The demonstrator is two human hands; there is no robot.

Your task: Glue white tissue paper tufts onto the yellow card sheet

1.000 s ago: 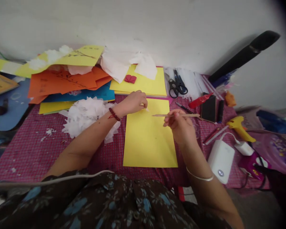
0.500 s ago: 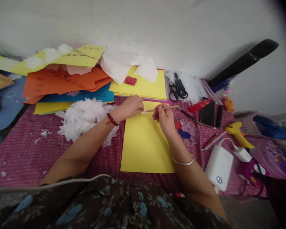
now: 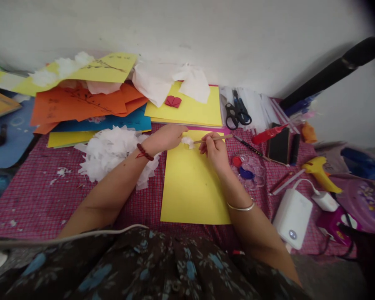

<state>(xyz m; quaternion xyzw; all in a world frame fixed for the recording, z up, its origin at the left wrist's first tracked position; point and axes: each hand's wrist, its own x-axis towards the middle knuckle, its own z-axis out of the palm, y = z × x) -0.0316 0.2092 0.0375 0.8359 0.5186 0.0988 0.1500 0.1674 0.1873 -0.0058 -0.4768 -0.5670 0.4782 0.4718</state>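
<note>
My right hand is closed around a thin wooden stick, held almost level with its tip pointing left. A small crumpled tuft of white tissue paper sits at that tip. Close against the tuft's left side is my left hand, its fingers curled together at the tissue's edge; the thumb is hidden. Both hands are over the upper part of a yellow paper sheet. A fluffy heap of white tissue pieces lies beside my left wrist.
Black-handled scissors, a spotted pen, a red tube and a paint palette are at right. Beyond them lie a yellow glue gun and a white power bank. Orange sheets pile up at back left.
My left fingers have shifted slightly up and left, so more of the white tuft at the stick's tip shows. My right hand still holds the stick. The view has shifted a little.
</note>
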